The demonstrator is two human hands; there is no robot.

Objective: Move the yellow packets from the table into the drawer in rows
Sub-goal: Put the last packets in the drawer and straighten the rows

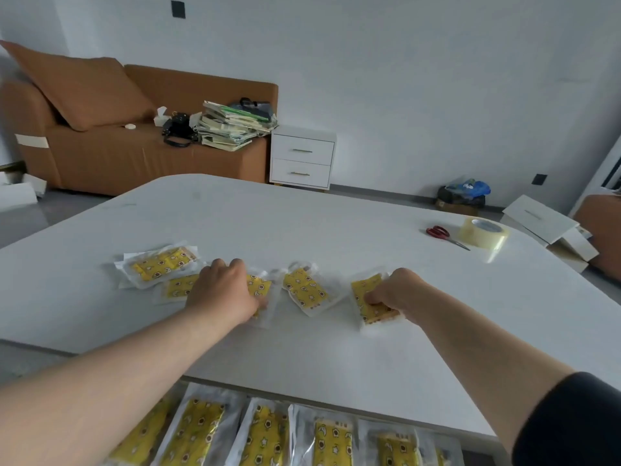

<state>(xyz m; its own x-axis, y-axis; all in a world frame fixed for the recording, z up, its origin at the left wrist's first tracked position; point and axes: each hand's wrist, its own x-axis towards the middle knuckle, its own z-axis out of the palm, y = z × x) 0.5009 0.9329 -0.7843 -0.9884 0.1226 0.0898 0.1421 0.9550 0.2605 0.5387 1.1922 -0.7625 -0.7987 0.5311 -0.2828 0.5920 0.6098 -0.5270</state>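
Observation:
Several yellow packets in clear wrap lie on the white table (302,223). My left hand (223,290) curls over one packet (260,289) in the middle of the group. My right hand (395,292) grips another packet (368,299) at the right end. One loose packet (304,289) lies between my hands. A small pile of packets (161,264) sits at the left, with one more (179,285) beside my left wrist. Below the table's near edge, the open drawer holds a row of packets (268,435) side by side.
Red-handled scissors (443,235) and a roll of clear tape (482,232) lie at the table's far right. Behind stand a brown sofa (117,129) with stacked books, a white nightstand (302,158), and white boards (544,220) on the floor.

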